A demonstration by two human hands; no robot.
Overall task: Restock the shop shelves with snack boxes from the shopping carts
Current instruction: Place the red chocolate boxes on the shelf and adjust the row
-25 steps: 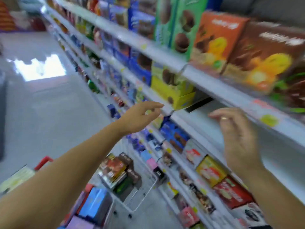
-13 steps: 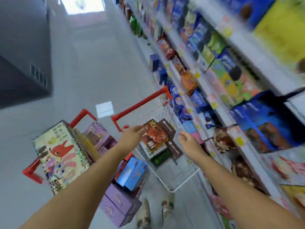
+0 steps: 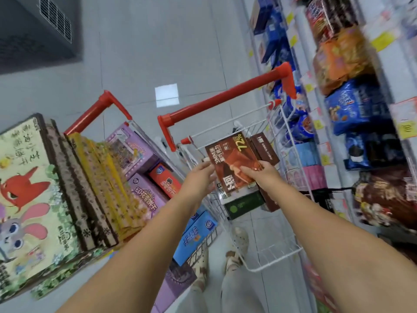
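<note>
Head view: grey floor [image 3: 158, 53], stocked shelves [image 3: 392, 82]

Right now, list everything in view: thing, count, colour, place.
right cart: one, white wire, red handle, beside shelves
left cart: one, red handle, left of it
brown box: one, marked 72%, held above right cart
dark brown boxes: two, in right cart
green box: one, dark green, right cart
cartoon box: one, pale yellow, left cart
purple boxes: several, left cart
blue boxes: two, left cart
shelves: white, far right, stocked
left grip: holds box's left edge
right grip: pinches its right edge
</note>
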